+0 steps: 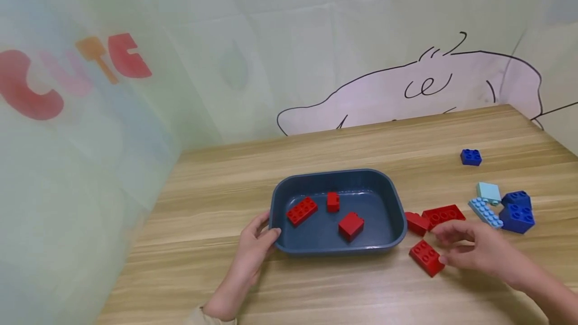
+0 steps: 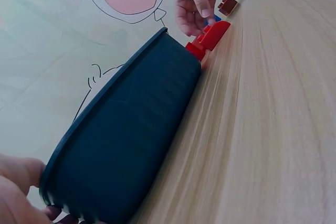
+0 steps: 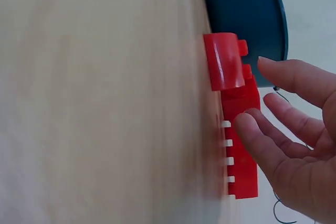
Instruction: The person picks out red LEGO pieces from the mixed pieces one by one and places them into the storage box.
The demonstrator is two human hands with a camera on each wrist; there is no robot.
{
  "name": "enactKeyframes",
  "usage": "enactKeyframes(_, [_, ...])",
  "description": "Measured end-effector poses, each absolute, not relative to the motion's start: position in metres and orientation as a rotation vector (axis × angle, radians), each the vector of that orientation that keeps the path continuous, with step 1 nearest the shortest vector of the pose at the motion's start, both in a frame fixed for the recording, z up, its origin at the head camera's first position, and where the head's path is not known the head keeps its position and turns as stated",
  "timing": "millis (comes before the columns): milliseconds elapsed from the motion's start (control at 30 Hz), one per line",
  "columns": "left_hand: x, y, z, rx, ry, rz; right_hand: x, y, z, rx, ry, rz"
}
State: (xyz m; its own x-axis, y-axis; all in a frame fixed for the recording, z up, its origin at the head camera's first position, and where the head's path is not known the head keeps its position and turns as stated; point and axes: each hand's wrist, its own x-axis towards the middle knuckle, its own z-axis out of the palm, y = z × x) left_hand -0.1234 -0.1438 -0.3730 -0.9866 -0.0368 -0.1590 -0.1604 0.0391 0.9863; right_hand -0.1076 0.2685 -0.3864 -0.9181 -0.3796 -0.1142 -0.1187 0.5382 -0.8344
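My left hand [image 1: 255,245] grips the left end of a dark blue plastic tray [image 1: 334,251], thumb over the rim and fingers against the outer wall. Inside lie a red eight-stud brick [image 1: 302,211], a small red brick [image 1: 333,201] and a red block on its side [image 1: 351,226]. Right of the tray, my right hand [image 1: 483,247] hovers with thumb and fingers spread and nothing between them. Its thumb tip is right at a red brick [image 1: 426,258]. Under the fingers lies a long red brick [image 3: 242,166], beside another red piece [image 1: 417,223].
Farther right are a light blue studded brick [image 1: 485,212], a pale blue square brick [image 1: 488,192] and dark blue bricks [image 1: 517,217]. A small blue brick [image 1: 471,157] sits toward the back. A printed cloth [image 1: 253,64] hangs behind the wooden table [image 1: 212,184].
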Motion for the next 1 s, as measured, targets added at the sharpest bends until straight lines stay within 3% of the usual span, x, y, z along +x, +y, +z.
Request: enactKeyframes(1000, [-0.123, -0.143, -0.374, -0.187, 2.204, 2.113, -0.109, 0.251, -0.392, -0.37, 2.576, -1.246])
